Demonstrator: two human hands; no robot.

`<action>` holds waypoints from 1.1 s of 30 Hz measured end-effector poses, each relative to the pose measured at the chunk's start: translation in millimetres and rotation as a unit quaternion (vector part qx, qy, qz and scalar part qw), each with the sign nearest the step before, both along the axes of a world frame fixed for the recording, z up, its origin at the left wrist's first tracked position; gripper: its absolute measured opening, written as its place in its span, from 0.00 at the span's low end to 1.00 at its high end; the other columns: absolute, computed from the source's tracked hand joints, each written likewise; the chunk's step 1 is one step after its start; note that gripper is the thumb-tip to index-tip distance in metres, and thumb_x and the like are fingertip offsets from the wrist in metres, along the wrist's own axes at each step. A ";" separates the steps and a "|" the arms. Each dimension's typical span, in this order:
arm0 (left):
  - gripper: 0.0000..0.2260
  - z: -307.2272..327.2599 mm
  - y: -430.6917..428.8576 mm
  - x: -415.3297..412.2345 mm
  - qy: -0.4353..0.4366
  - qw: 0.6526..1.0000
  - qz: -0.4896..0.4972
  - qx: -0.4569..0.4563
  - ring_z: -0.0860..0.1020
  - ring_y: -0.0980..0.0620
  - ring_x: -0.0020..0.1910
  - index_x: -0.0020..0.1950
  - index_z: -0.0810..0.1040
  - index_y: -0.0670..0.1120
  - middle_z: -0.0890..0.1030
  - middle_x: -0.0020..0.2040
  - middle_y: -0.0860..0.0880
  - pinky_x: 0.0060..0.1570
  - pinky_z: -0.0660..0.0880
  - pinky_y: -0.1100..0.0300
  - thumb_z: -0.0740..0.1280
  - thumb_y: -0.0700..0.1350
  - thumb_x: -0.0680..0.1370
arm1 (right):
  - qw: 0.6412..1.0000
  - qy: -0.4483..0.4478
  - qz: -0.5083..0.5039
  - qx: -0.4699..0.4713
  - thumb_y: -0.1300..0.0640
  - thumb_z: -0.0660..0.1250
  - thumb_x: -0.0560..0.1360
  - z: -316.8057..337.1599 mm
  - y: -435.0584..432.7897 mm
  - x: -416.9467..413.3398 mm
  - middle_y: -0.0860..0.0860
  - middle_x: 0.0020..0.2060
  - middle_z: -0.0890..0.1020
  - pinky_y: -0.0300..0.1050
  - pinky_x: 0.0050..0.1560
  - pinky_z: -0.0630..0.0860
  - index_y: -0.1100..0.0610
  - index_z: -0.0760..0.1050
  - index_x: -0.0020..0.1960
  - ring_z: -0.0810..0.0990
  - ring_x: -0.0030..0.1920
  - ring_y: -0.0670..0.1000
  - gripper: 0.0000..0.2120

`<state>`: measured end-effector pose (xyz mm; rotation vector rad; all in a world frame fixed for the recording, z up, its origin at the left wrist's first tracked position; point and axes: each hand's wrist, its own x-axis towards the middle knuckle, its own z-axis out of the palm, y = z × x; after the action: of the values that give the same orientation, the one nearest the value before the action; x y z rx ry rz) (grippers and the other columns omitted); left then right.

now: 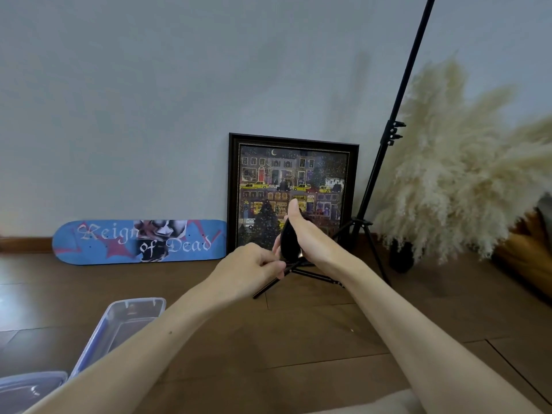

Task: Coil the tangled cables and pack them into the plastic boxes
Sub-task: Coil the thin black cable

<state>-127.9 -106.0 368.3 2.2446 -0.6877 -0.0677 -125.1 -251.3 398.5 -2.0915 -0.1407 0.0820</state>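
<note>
A black coiled cable [290,242] is held up in front of me, above the wooden floor. My right hand [309,234] grips the coil from the right, thumb raised over its top. My left hand [255,265] pinches the coil's lower left edge with curled fingers. A clear plastic box [118,322] with a bluish rim lies on the floor at the lower left, partly behind my left forearm. A second clear plastic piece [28,389] shows at the bottom left corner; whether it is a box or a lid I cannot tell.
A black tripod stand [370,198] stands on the floor just behind my hands. A framed picture [292,174] and a blue skateboard deck [137,242] lean on the wall. Pale pampas grass [460,162] in a dark vase fills the right.
</note>
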 end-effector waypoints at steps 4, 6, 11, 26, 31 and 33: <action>0.13 6.2 8.3 0.0 -0.034 0.999 -0.007 0.018 0.68 0.57 0.27 0.33 0.80 0.55 0.73 0.26 0.53 0.35 0.67 0.57 0.66 0.51 0.77 | 0.990 0.029 0.045 -0.129 0.25 0.31 0.66 -5.1 0.0 -5.3 0.61 0.32 0.77 0.53 0.61 0.73 0.66 0.76 0.32 0.81 0.40 0.60 0.51; 0.11 8.2 11.4 0.5 -0.042 0.998 -0.025 0.032 0.71 0.54 0.31 0.34 0.82 0.54 0.77 0.30 0.50 0.38 0.72 0.52 0.68 0.52 0.76 | 0.982 0.093 0.099 -0.134 0.24 0.29 0.64 -9.6 -2.8 -7.9 0.60 0.32 0.80 0.50 0.63 0.71 0.65 0.77 0.32 0.82 0.43 0.57 0.53; 0.08 18.0 20.4 -2.0 0.014 0.996 -0.083 0.006 0.70 0.58 0.26 0.35 0.83 0.48 0.76 0.26 0.55 0.31 0.67 0.64 0.71 0.48 0.74 | 0.944 0.242 0.212 -0.074 0.25 0.28 0.69 -16.3 -7.4 -6.8 0.60 0.33 0.80 0.50 0.53 0.75 0.66 0.78 0.44 0.79 0.37 0.56 0.54; 0.04 22.7 48.0 16.3 0.094 0.981 -0.066 -0.157 0.76 0.57 0.34 0.42 0.80 0.40 0.79 0.33 0.48 0.38 0.73 0.68 0.68 0.40 0.76 | 0.926 0.195 0.322 0.041 0.64 0.61 0.75 2.1 -15.9 -14.0 0.53 0.25 0.77 0.36 0.34 0.73 0.69 0.79 0.52 0.69 0.20 0.43 0.12; 0.03 17.9 40.8 16.5 0.101 0.965 -0.055 -0.237 0.77 0.59 0.35 0.43 0.80 0.42 0.81 0.34 0.51 0.40 0.72 0.71 0.67 0.39 0.76 | 0.911 0.191 0.313 0.190 0.69 0.56 0.69 4.4 -22.7 -15.0 0.55 0.23 0.77 0.30 0.26 0.68 0.68 0.79 0.46 0.69 0.17 0.43 0.14; 0.04 18.4 38.3 15.4 0.109 0.956 -0.054 -0.268 0.76 0.60 0.34 0.43 0.80 0.42 0.80 0.34 0.52 0.39 0.72 0.71 0.67 0.40 0.76 | 0.907 0.172 0.305 0.236 0.69 0.56 0.67 5.5 -23.1 -15.7 0.56 0.23 0.76 0.30 0.24 0.69 0.67 0.80 0.44 0.68 0.17 0.43 0.14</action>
<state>-112.5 -67.7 386.8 1.6511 -0.6186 -0.1602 -140.8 -274.4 404.1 -1.4555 -0.5405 0.7191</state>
